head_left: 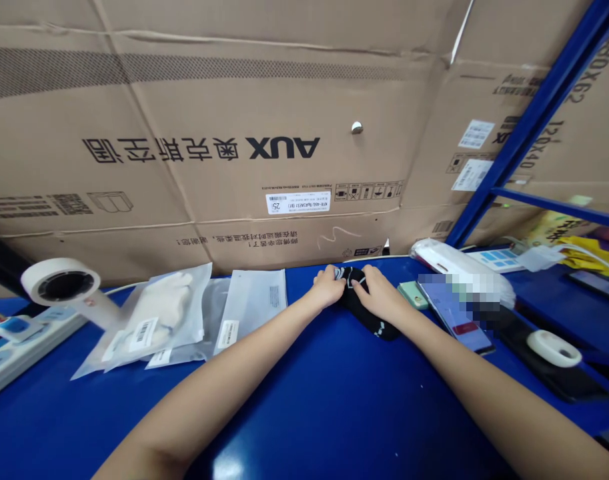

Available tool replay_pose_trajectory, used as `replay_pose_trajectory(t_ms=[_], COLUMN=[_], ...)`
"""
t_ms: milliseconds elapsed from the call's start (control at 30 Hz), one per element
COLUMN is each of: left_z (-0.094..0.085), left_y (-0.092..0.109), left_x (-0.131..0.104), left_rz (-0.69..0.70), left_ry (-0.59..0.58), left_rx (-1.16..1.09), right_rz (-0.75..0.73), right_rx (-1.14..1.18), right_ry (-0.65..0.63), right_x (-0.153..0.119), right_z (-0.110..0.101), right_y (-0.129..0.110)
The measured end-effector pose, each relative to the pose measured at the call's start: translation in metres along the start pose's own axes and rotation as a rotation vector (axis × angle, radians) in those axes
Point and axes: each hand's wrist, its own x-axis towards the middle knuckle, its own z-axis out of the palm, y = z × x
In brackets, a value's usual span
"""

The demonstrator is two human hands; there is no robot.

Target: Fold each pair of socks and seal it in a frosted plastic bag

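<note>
A black sock [367,311] with light grey markings lies on the blue table [309,400], close to the cardboard at the back. My left hand [329,287] has its fingers closed on the sock's far left end. On the other side, my right hand [379,293] pinches the same end, thumb on top. The rest of the sock hangs toward me beneath my right hand and rests on the tabletop. My fingertips partly cover the gripped end.
Left are plastic bags, one with white socks [167,300] and a flat frosted bag [254,303], a white handheld fan [71,287] and a power strip [34,343]. Right are a phone [451,317], a green case [413,294] and a white wrapped bundle [464,267]. Printed cardboard [209,100] stands behind.
</note>
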Motion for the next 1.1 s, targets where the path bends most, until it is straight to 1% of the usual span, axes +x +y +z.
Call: replay_pose_trajectory(t_ms=[67,167,300,367,433,500,567,600,667,733,833,900,967,1033,1100], left_z=[0.003,0.005,0.007,0.008,0.008,0.007,0.004,0.002,-0.001,-0.004,-0.005,-0.005,-0.007,-0.009,-0.013], left_y=[-0.001,-0.002,-0.007,-0.01,-0.011,-0.012,-0.013,-0.014,-0.017,-0.02,-0.024,-0.024,-0.022,-0.021,-0.021], left_x=[-0.003,-0.006,-0.008,-0.009,-0.009,-0.008,-0.006,-0.004,0.001,0.006,0.011,0.01,0.006,0.003,0.002], left_rz=[-0.001,0.031,0.085,0.106,0.135,0.15,0.136,0.126,0.118,0.113,0.064,0.016,-0.009,-0.019,-0.032], left_ry=[0.031,0.055,0.066,0.096,0.14,0.182,0.209,0.22,0.238,0.265,0.295,0.273,0.256,0.282,0.339], left_rx=[-0.038,-0.109,-0.312,-0.414,-0.504,-0.562,-0.565,-0.554,-0.535,-0.529,-0.507,-0.488,-0.502,-0.562,-0.633], right_rz=[-0.012,0.004,-0.011,0.018,0.082,0.116,0.079,0.046,-0.002,-0.01,0.038,0.067,0.085,0.108,0.136], right_rx=[0.107,0.223,0.298,0.364,0.435,0.485,0.51,0.524,0.558,0.608,0.642,0.618,0.646,0.708,0.751], right_ry=[0.017,0.004,0.071,0.086,0.032,-0.113,-0.238,-0.264,-0.248,-0.233,-0.248,-0.231,-0.228,-0.264,-0.303], right_x=[0.0,-0.002,-0.003,-0.002,0.001,0.004,0.006,0.007,0.007,0.005,-0.003,-0.009,-0.014,-0.016,-0.014], right_z=[-0.002,-0.003,-0.003,-0.004,-0.005,-0.008,-0.01,-0.012,-0.014,-0.016,-0.021,-0.025,-0.029,-0.029,-0.027], right_y=[0.001,0.001,-0.001,0.0,0.004,0.011,0.018,0.021,0.022,0.018,0.003,-0.008,-0.015,-0.015,-0.009])
